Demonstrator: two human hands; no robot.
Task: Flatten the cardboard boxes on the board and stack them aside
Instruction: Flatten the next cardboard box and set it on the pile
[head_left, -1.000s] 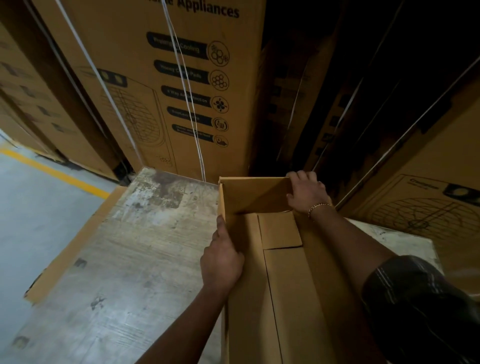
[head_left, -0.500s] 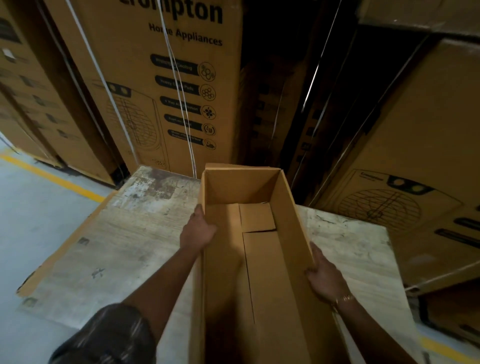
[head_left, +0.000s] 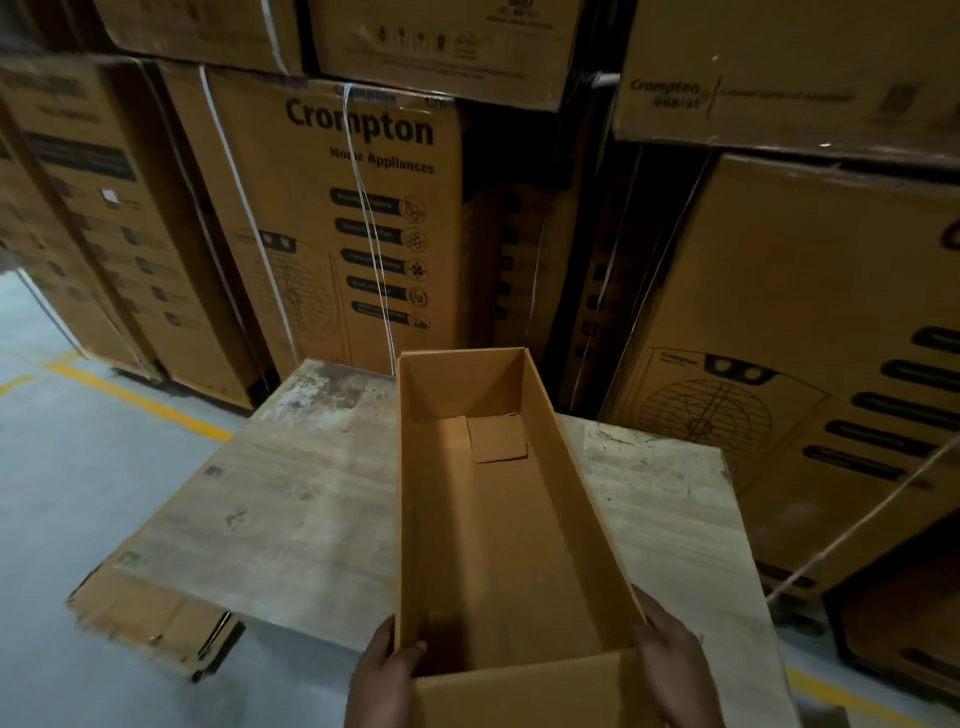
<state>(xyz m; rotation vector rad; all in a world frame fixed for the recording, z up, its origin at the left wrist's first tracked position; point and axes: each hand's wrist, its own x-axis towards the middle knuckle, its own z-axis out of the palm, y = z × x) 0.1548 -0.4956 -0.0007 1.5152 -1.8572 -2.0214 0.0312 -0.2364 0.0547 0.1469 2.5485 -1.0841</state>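
Observation:
A long, narrow open cardboard box (head_left: 498, 519) stands on the pale worn board (head_left: 291, 499), its open top toward me and its bottom flaps folded inside. My left hand (head_left: 382, 675) grips the near left corner of the box, thumb hooked over the rim into the inside. On the outside of the near right wall lies my right hand (head_left: 670, 660), fingers along the cardboard; I cannot see whether they curl round it. The near flap (head_left: 530, 691) of the box sticks out toward me between my hands.
Tall strapped appliance cartons (head_left: 337, 223) form a wall behind and to the right of the board. Flattened cardboard (head_left: 140, 618) lies under the board's near left corner. Grey floor with a yellow line (head_left: 135, 400) lies to the left.
Both hands slid back along the box from its far end to its near end. My view pulled back and rose, showing more of the stacked cartons.

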